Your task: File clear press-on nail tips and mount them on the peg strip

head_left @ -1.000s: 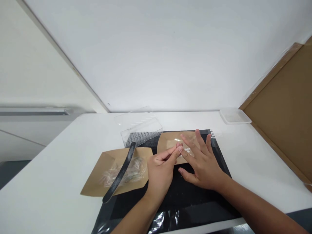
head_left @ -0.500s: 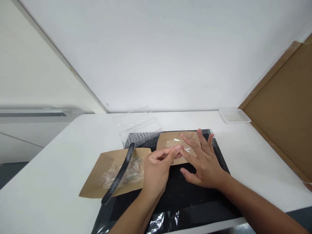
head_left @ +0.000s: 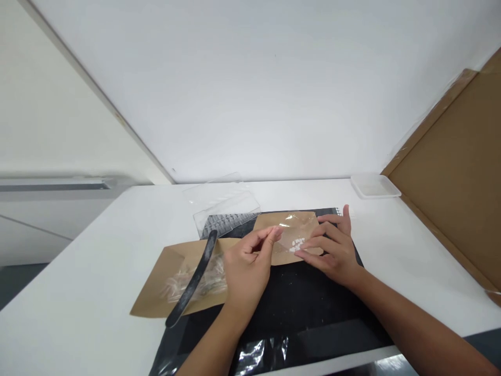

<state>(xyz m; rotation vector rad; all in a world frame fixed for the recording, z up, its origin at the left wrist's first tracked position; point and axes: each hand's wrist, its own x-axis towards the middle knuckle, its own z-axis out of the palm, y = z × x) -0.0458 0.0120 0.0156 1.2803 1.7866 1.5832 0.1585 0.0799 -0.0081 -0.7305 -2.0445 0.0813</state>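
My left hand (head_left: pixel 250 261) is pinched closed, thumb against index finger. Whatever is between the fingertips is too small to make out. My right hand (head_left: pixel 332 248) reaches down with its fingers apart, thumb and fingertips at a cluster of small white pieces (head_left: pixel 296 244). These pieces lie on clear plastic film over a brown paper tray (head_left: pixel 266 222). Left of my left hand is a larger brown paper tray (head_left: pixel 151 292) holding many clear, slender plastic pieces (head_left: pixel 180 279). A curved black nail file (head_left: pixel 191 284) rests across this tray.
Both trays lie partly on a black plastic sheet (head_left: pixel 297 308) on the white table (head_left: pixel 97 271). Behind them is a clear plastic case (head_left: pixel 229 214) with compartments. A shallow translucent container (head_left: pixel 376 187) stands at back right, beside a cardboard panel (head_left: pixel 450 183).
My right hand has moved away from my left fingertips and down to the white pieces, its fingers curling in. My left hand stays pinched, shifted slightly left.
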